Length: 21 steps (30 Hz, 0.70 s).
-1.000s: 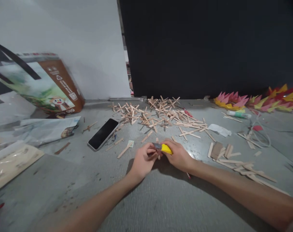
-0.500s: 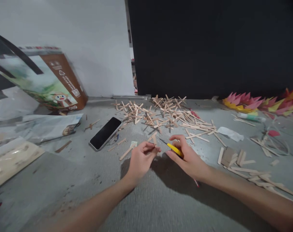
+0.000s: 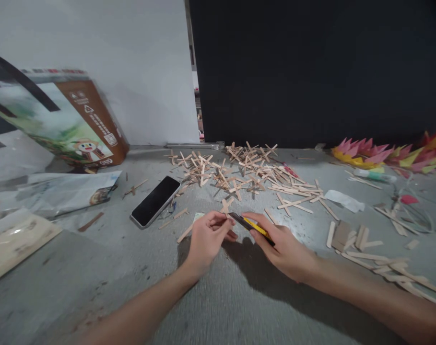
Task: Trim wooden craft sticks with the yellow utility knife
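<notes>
Between the thumb and fingers of my left hand is a small wooden craft-stick cross, its top showing above the fingertips. My right hand grips a yellow and black utility knife. The knife's tip points left and meets the stick at my left fingertips; whether it presses in, I cannot tell. Just beyond both hands lies a heap of crossed craft sticks. One loose stick rests on the floor left of my left hand.
A black phone lies to the left, with a printed carrier bag behind it. Plastic packets are at far left. On the right are loose sticks, a glue tube and pink-yellow paper petals.
My right hand has turned the knife and brought its tip left, onto the stick at my left fingertips. The stick piece has tilted slightly in my left hand.
</notes>
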Each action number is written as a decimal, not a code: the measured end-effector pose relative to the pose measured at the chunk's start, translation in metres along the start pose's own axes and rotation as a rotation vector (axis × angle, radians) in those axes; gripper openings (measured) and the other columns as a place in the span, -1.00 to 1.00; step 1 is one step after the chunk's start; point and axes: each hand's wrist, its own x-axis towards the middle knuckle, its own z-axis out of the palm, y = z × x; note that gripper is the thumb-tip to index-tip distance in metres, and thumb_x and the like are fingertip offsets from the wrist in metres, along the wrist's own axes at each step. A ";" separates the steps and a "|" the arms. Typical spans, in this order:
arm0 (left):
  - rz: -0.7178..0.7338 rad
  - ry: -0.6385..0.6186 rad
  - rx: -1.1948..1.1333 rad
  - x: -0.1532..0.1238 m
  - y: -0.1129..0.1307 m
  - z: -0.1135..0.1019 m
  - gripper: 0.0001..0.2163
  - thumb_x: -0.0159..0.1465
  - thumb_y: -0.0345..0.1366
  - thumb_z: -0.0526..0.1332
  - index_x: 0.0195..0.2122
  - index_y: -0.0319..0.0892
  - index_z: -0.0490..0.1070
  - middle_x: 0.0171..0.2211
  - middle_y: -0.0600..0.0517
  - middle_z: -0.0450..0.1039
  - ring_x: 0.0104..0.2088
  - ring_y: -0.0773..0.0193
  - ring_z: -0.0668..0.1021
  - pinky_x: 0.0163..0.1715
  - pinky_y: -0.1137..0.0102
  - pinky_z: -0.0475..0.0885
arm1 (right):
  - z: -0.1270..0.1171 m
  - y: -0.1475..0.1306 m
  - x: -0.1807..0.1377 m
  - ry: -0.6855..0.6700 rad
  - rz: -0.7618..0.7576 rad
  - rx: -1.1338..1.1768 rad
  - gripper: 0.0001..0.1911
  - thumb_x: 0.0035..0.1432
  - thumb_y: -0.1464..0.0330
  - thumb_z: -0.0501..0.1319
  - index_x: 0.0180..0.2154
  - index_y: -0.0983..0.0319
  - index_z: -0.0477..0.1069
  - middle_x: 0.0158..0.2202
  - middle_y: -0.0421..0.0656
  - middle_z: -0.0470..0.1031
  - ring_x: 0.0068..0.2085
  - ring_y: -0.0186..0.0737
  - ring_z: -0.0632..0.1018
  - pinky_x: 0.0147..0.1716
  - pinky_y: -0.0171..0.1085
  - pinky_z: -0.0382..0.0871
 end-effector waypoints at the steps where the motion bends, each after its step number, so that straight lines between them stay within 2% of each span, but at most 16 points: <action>1: 0.006 0.004 0.013 0.000 -0.001 0.000 -0.65 0.12 -0.06 0.48 -0.34 -0.23 0.46 -0.48 0.01 0.59 -0.55 0.17 0.68 -0.51 0.36 0.65 | 0.000 0.000 0.000 -0.001 -0.007 -0.002 -0.56 0.51 0.29 0.01 0.35 -0.02 0.21 -0.06 -0.14 0.64 -0.44 -0.26 0.57 -0.30 -0.25 0.46; 6: 0.025 -0.009 0.102 -0.001 -0.001 -0.002 -0.74 0.19 -0.11 0.42 -0.34 -0.24 0.53 -0.50 0.00 0.59 -0.54 0.19 0.68 -0.48 0.39 0.63 | 0.000 0.001 0.000 0.025 -0.048 -0.031 -0.55 0.51 0.32 0.02 0.35 0.03 0.26 0.01 -0.08 0.65 -0.27 -0.18 0.67 -0.13 -0.19 0.51; 12: 0.056 -0.010 0.134 -0.004 -0.001 -0.001 -0.78 0.21 -0.14 0.38 -0.32 -0.21 0.51 -0.48 0.01 0.60 -0.51 0.20 0.68 -0.46 0.40 0.60 | 0.002 0.002 -0.001 0.024 -0.049 -0.097 -0.53 0.52 0.32 -0.01 0.38 0.00 0.25 0.06 -0.09 0.65 -0.30 -0.19 0.67 -0.21 -0.18 0.54; 16: 0.069 0.005 0.168 -0.005 0.000 0.001 -0.82 0.22 -0.18 0.36 -0.36 -0.19 0.49 -0.52 0.04 0.58 -0.53 0.20 0.67 -0.47 0.41 0.58 | 0.004 0.002 -0.004 0.036 -0.072 -0.180 -0.48 0.50 0.36 -0.01 0.41 0.02 0.22 0.00 -0.03 0.66 -0.24 -0.06 0.70 -0.12 -0.05 0.58; 21: 0.079 0.009 0.215 -0.007 0.001 0.001 -0.85 0.24 -0.21 0.33 -0.38 -0.17 0.48 -0.56 0.07 0.55 -0.55 0.22 0.65 -0.48 0.42 0.55 | 0.010 0.005 -0.010 0.038 -0.102 -0.274 -0.37 0.40 0.46 0.02 0.44 0.06 0.18 -0.15 -0.02 0.66 -0.29 0.02 0.70 0.01 0.11 0.55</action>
